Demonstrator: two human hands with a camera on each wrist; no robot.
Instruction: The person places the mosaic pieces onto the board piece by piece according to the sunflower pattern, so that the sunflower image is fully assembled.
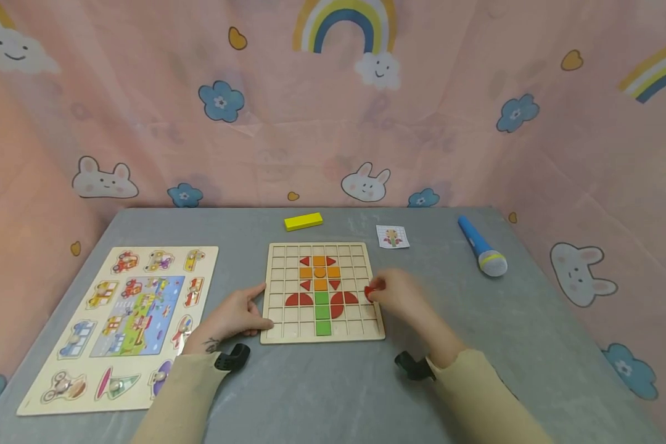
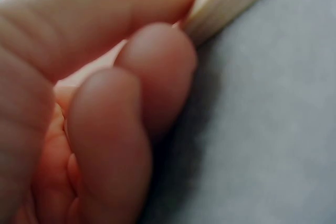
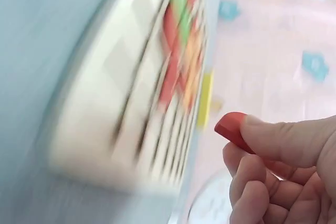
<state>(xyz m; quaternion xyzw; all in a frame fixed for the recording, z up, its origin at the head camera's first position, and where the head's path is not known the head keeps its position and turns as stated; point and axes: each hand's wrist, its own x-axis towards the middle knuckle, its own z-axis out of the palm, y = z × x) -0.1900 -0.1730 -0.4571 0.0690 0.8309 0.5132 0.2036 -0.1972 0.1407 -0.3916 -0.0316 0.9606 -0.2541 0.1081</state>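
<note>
A wooden grid board (image 1: 288, 334) lies in the middle of the table. On it sit orange squares (image 1: 319, 285), small red triangles, green squares (image 1: 323, 312) and red quarter-circle pieces (image 1: 292, 300). My left hand (image 1: 234, 316) touches the board's left side, thumb tip over the near corner and index fingertip at the edge; its other fingers are curled in the left wrist view. Over the board's right edge, my right hand (image 1: 398, 294) pinches a red block with a rounded side (image 3: 231, 127) between thumb and index finger. Its full shape is partly hidden by the fingers.
A picture puzzle board (image 1: 78, 386) with knobbed vehicle pieces lies at the left, beneath the left forearm. Behind the grid board are a yellow block (image 1: 303, 221) and a small pattern card (image 1: 393, 237). A blue toy microphone (image 1: 481, 246) lies at the far right.
</note>
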